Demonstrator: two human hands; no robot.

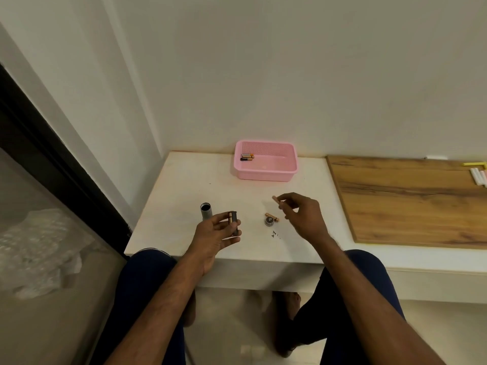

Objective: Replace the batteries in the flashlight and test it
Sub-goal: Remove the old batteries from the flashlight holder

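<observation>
On my far left a crumpled sheet of clear plastic wrap [39,248] lies on the floor beside the dark door frame. On the white table [184,180], the grey flashlight tube [206,211] stands upright with its open end up, just left of my left hand [213,235]. That hand is closed around the dark battery holder [234,223], fingers wrapped on its lower part, and one copper-topped battery shows seated in its side. Behind, near the wall, a pink basket [266,175] holds a few batteries [247,157] in its left corner. Further right, the flashlight end cap [269,221] sits on the table touching a loose battery [272,216]. My right hand [303,214] hovers above them, pinching another battery [278,202] between thumb and fingertips. At the far right a wooden board [411,201] lies on the table with some white and yellow sticks [478,175] at its edge.
</observation>
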